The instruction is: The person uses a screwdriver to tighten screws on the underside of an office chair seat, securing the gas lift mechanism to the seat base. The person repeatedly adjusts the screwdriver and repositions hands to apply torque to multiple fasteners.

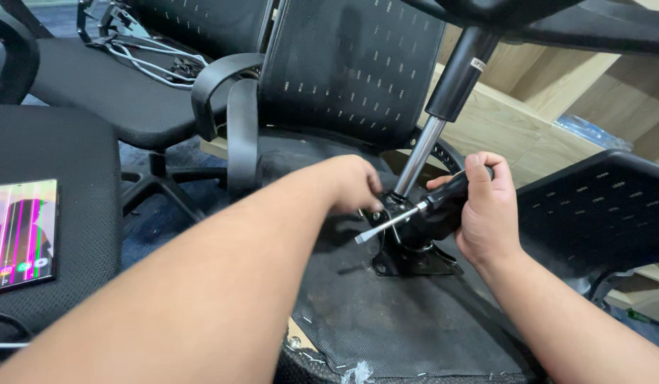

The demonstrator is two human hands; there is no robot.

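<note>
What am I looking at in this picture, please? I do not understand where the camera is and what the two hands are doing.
The camera sits on a person's head and looks down at that person's own bare hands; there is no machine. An office chair lies upside down, and its fabric underside faces up. A gas cylinder rises from a black metal plate on it. The right hand holds a screwdriver by its black handle in a closed grip, blade pointing left. The left hand touches the plate near the cylinder's base; its fingers are hidden. On the left, a phone with a striped screen lies on another seat.
</note>
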